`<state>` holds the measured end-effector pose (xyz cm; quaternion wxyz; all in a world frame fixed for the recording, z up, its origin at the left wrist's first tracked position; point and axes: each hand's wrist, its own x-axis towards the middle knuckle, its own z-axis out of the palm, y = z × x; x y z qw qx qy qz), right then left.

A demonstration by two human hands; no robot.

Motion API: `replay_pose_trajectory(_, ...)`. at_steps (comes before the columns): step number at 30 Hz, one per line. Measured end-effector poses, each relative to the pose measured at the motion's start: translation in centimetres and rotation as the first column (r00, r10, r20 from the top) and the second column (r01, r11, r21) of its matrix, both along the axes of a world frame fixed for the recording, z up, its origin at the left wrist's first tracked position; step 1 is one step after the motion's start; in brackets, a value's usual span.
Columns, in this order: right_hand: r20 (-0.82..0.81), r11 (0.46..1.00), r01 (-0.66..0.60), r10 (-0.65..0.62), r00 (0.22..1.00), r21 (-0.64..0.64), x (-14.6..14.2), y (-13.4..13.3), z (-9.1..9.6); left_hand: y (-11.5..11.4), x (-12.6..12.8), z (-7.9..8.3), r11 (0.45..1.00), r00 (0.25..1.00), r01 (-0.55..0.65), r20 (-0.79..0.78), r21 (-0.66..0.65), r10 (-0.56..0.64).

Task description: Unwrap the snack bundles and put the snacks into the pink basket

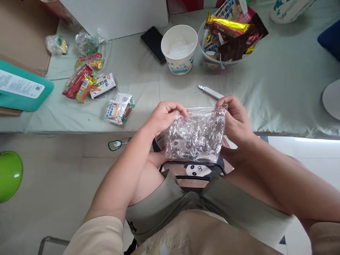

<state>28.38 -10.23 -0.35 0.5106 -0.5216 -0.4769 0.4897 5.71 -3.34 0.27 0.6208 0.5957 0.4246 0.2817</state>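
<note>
A clear, crinkled plastic bag point(198, 134) hangs between my two hands, over my lap and in front of the table edge. My left hand point(167, 117) pinches its upper left corner. At the upper right corner, the fingers of my right hand point(236, 118) are closed on the plastic. Through the bag a panda-patterned item below shows faintly; no contents can be made out inside it. Just beyond my right hand, a white utility knife or similar slim tool point(211, 92) lies on the cloth.
A paper tub point(179, 65) stands beside a black phone point(154, 44). Right of it, a clear bowl point(225, 65) is heaped with wrapped snacks. Several snack packets point(103, 85) lie at left, near a teal box point(23, 86). A green stool point(10, 177) is on the floor.
</note>
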Motion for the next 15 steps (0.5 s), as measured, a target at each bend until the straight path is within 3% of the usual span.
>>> replay_pose_trajectory(4,-0.051,0.993,-0.07,0.065,0.997,-0.094,0.4,0.0,-0.2,0.0,-0.1,-0.1,0.999,1.0,-0.013,0.024,0.048,0.012)
replay_pose_trajectory(10,-0.136,0.966,-0.05,0.015,0.991,-0.254,1.1,0.6,-0.2,0.3,-0.5,0.6,0.993,0.994,0.041,0.106,-0.111,-0.029)
replay_pose_trajectory(12,-0.214,0.959,-0.106,0.049,0.976,-0.262,1.1,0.7,-0.3,0.3,-0.6,0.7,0.996,0.994,0.055,0.098,-0.073,-0.047)
replay_pose_trajectory(15,-0.252,0.968,-0.125,0.068,0.965,-0.219,1.0,0.6,-0.8,-0.1,-0.5,0.9,0.996,0.999,0.03,-0.013,0.085,-0.029)
